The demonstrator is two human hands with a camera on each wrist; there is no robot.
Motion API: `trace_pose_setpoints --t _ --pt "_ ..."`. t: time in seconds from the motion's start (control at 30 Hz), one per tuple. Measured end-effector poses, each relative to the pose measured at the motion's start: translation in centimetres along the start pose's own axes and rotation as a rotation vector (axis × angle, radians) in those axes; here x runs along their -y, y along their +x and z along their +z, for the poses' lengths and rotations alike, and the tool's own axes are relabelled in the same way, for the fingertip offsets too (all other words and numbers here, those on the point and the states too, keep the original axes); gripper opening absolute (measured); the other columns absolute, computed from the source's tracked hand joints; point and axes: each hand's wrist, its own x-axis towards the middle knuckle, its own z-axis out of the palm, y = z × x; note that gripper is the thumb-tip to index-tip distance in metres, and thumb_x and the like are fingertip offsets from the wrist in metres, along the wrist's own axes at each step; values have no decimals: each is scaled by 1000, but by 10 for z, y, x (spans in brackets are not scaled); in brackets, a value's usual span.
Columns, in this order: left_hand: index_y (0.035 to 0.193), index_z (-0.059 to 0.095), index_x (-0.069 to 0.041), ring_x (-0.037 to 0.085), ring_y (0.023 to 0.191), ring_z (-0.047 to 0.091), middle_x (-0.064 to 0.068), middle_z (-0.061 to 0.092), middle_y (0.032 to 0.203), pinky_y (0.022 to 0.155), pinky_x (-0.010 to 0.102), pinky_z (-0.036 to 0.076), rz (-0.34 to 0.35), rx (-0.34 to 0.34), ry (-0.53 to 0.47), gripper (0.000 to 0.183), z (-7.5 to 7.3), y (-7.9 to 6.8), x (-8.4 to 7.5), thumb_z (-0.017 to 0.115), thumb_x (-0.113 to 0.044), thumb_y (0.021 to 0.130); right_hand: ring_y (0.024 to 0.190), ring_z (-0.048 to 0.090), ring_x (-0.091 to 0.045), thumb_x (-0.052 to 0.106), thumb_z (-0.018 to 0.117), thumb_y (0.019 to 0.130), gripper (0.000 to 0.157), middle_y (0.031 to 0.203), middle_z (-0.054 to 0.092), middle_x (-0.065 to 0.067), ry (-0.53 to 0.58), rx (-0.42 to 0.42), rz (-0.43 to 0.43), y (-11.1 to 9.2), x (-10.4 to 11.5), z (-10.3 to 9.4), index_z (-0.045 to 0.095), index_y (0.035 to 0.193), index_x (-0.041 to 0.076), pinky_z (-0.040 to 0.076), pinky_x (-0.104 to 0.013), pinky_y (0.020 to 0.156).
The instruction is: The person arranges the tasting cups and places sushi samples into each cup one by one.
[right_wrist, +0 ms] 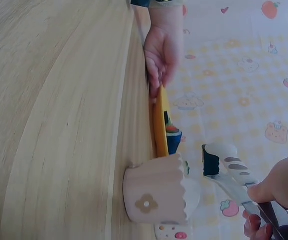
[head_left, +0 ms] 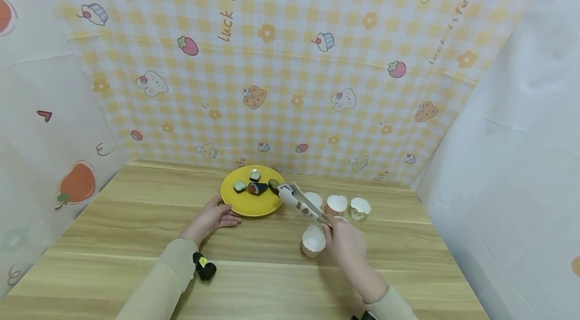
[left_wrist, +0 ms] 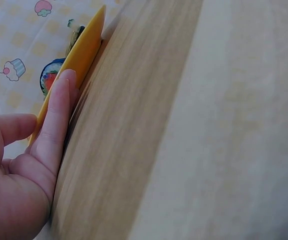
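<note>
My left hand (head_left: pixel 217 217) grips the near left rim of a yellow plate (head_left: pixel 251 205), thumb above and fingers beneath the edge in the left wrist view. On the plate lie two small white-centred sushi rolls (head_left: pixel 255 175), a dark cone-shaped hand roll (head_left: pixel 257 188) with orange filling, and a green-topped piece (head_left: pixel 273 184). My right hand (head_left: pixel 346 242) holds white spotted tongs (head_left: pixel 301 205), reaching left to the plate's right edge. Between the tong tips, a black-wrapped sushi piece (right_wrist: pixel 211 161) is pinched, raised above the table in the right wrist view.
Several scalloped paper cups stand right of the plate: a nearer cup (head_left: pixel 313 240) beside my right hand, and others, such as the reddish cup (head_left: pixel 337 204) and the right-hand cup (head_left: pixel 359 208), behind the tongs. A checked cloth backdrop (head_left: pixel 290 108) rises behind the wooden table (head_left: pixel 254 285).
</note>
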Motion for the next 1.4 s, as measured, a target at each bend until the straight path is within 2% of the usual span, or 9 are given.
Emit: trace_pose_setpoints --t 0.17,0.27,0.63,0.73,0.97,1.3,1.4 --pt "147 6 9 26 77 69 18 66 86 72 37 59 -5 -4 -4 54 0 0 1 33 -3 102 42 33 -7 18 73 85 14 57 47 5 13 6 12 -3 -7 -3 71 96 9 26 -22 34" --pt "147 8 7 26 76 69 17 66 85 72 36 59 -12 -10 -6 53 0 0 2 34 -3 102 42 32 -8 18 73 84 18 56 48 5 10 -8 21 -6 -12 -4 72 101 10 26 -24 33" --pt "147 5 9 26 77 69 18 66 86 72 36 59 -1 5 -5 55 1 -1 1 34 -3 102 43 37 -10 17 72 85 5 56 51 5 13 -15 65 -11 -26 -12 69 87 14 29 -28 34" --pt "147 5 8 26 76 69 18 66 86 72 36 59 -4 3 -11 55 1 -1 1 35 -3 102 43 37 -11 17 73 85 8 56 53 3 8 -18 74 -13 -30 -14 71 91 13 29 -28 34" --pt "147 4 9 26 77 69 18 66 86 72 37 59 -3 3 -8 54 0 -1 2 33 -3 103 39 33 -9 16 71 86 19 52 46 4 8 4 93 -17 -38 -18 72 103 7 26 -25 33" --pt "147 4 8 27 78 69 18 66 88 73 37 59 -9 -11 -7 55 0 0 0 34 -3 103 41 37 -10 16 75 83 21 61 62 -4 -27 -47 78 -20 -48 -16 72 101 5 29 -26 33" --pt "147 5 8 27 78 69 19 66 88 73 37 59 -6 -6 3 55 0 0 -1 34 -3 103 41 35 -8 15 74 84 20 61 60 -2 -29 -40 73 -21 -50 -16 72 100 4 28 -25 33"
